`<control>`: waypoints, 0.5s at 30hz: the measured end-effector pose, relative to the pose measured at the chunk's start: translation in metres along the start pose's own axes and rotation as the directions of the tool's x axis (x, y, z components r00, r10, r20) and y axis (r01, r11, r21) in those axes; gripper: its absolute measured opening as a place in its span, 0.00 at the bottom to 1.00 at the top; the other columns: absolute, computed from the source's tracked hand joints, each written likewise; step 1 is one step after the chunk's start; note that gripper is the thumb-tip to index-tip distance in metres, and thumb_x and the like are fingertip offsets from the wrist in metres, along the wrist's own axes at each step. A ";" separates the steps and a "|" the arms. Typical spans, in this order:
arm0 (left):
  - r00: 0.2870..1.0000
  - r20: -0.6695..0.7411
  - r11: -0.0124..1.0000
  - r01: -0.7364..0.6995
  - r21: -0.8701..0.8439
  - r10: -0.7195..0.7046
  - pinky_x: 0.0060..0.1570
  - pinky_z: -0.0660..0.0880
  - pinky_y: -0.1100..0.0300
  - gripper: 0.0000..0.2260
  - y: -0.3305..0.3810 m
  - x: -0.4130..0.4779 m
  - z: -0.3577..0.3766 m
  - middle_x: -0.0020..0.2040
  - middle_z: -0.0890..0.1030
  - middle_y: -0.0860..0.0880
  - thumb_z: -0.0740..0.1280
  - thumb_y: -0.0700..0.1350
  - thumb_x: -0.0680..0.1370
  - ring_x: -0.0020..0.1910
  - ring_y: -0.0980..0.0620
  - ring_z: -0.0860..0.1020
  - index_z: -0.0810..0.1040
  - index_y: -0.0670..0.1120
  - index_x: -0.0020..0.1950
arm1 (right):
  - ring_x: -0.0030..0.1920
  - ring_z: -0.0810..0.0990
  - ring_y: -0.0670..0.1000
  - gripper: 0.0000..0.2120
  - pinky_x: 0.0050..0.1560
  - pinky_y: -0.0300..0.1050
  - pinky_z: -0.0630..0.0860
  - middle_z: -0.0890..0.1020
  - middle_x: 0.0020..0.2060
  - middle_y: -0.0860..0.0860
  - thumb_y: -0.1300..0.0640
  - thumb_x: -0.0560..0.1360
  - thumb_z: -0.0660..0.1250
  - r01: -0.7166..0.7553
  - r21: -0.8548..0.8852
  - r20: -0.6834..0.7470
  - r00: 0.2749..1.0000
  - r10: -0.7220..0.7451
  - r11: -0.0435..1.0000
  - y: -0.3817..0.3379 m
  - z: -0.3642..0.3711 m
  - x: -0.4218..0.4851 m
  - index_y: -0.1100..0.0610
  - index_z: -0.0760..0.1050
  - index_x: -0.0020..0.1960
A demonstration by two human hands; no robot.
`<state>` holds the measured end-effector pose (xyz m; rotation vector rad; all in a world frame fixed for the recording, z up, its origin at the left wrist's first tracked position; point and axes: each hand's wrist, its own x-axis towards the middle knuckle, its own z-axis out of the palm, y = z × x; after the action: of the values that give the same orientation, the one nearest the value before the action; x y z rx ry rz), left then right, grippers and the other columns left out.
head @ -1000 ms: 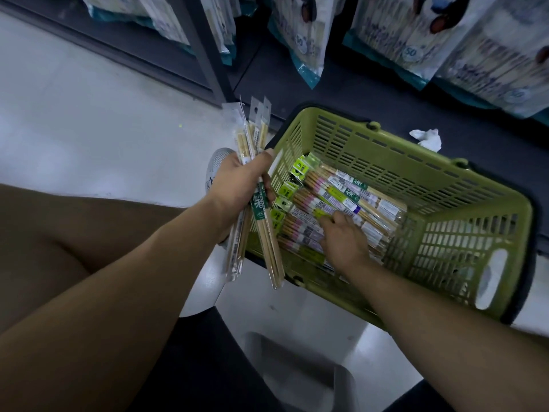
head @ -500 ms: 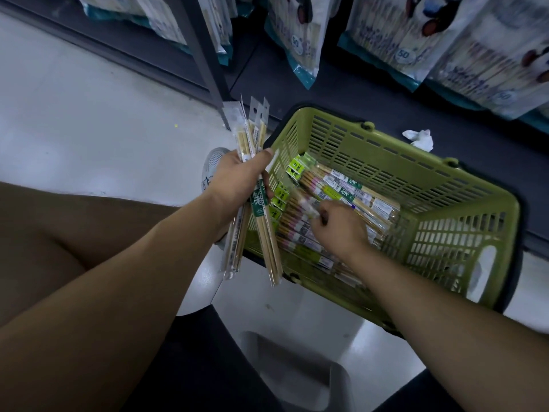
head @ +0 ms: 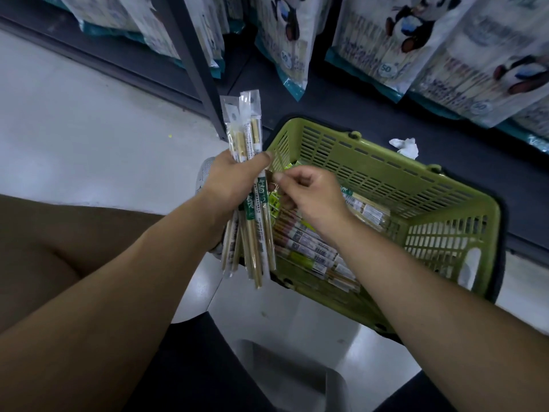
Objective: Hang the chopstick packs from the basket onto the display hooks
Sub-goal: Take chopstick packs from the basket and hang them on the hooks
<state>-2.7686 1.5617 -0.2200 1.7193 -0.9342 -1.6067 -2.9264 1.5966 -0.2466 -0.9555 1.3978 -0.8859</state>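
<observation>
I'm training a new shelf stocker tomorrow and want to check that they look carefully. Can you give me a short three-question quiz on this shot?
1. True or false: the left hand grips several chopstick packs at once.
2. What colour is the basket? A red, B green, C blue.
3. Fill in, inside or outside: the crumpled tissue lies ____ the basket, on the dark shelf base.
Key: 1 true; 2 B; 3 outside.
</observation>
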 end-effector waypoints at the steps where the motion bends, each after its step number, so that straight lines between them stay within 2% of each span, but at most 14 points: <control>1: 1.000 -0.004 1.000 0.014 -0.026 -0.014 0.41 0.81 0.49 0.19 -0.001 0.001 -0.002 0.40 0.87 0.41 0.76 0.56 0.71 0.37 0.43 0.86 0.81 0.43 0.54 | 0.35 0.84 0.47 0.05 0.39 0.46 0.82 0.85 0.35 0.47 0.56 0.78 0.73 -0.023 -0.052 -0.044 0.999 0.021 0.998 0.008 -0.008 0.006 0.49 0.82 0.43; 3: 0.998 -0.001 0.995 0.061 -0.081 -0.062 0.40 0.81 0.49 0.22 -0.003 0.001 -0.005 0.40 0.86 0.40 0.77 0.56 0.71 0.36 0.43 0.85 0.77 0.44 0.57 | 0.41 0.84 0.50 0.03 0.48 0.51 0.83 0.85 0.41 0.48 0.55 0.80 0.71 -0.106 -0.263 -0.128 0.989 0.074 0.959 0.031 -0.032 0.019 0.51 0.83 0.47; 4: 0.997 0.005 0.994 0.081 -0.078 -0.081 0.40 0.82 0.47 0.25 -0.005 0.002 -0.006 0.41 0.87 0.40 0.77 0.58 0.71 0.35 0.43 0.85 0.76 0.44 0.59 | 0.45 0.84 0.52 0.05 0.52 0.52 0.82 0.85 0.45 0.50 0.55 0.80 0.69 -0.169 -0.392 -0.164 0.980 0.112 0.904 0.044 -0.045 0.024 0.54 0.83 0.51; 7: 0.997 0.021 0.997 0.078 -0.017 -0.078 0.44 0.84 0.42 0.29 -0.007 0.005 -0.006 0.44 0.88 0.40 0.76 0.61 0.71 0.38 0.42 0.86 0.76 0.44 0.62 | 0.54 0.82 0.60 0.11 0.54 0.51 0.79 0.84 0.58 0.57 0.56 0.83 0.64 -0.328 -0.627 -0.260 0.943 0.208 0.707 0.078 -0.079 0.037 0.56 0.82 0.62; 11: 0.999 0.027 0.996 0.043 -0.075 -0.041 0.45 0.83 0.47 0.26 -0.013 0.007 -0.002 0.43 0.87 0.40 0.76 0.58 0.73 0.42 0.42 0.87 0.78 0.40 0.59 | 0.62 0.78 0.64 0.18 0.57 0.56 0.79 0.79 0.66 0.60 0.53 0.84 0.63 -0.340 -0.779 -0.215 0.934 0.285 0.527 0.097 -0.093 0.045 0.56 0.74 0.72; 15: 0.998 0.009 0.991 0.060 -0.116 -0.060 0.44 0.83 0.49 0.27 -0.014 0.010 -0.004 0.41 0.87 0.40 0.76 0.57 0.73 0.42 0.40 0.87 0.77 0.38 0.61 | 0.64 0.77 0.64 0.18 0.58 0.55 0.79 0.78 0.67 0.60 0.55 0.82 0.66 -0.299 -0.819 -0.192 0.947 0.257 0.490 0.103 -0.095 0.052 0.57 0.74 0.71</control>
<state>-2.7631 1.5613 -0.2373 1.6780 -0.7821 -1.6712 -3.0264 1.5860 -0.3570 -1.3572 2.0070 0.1119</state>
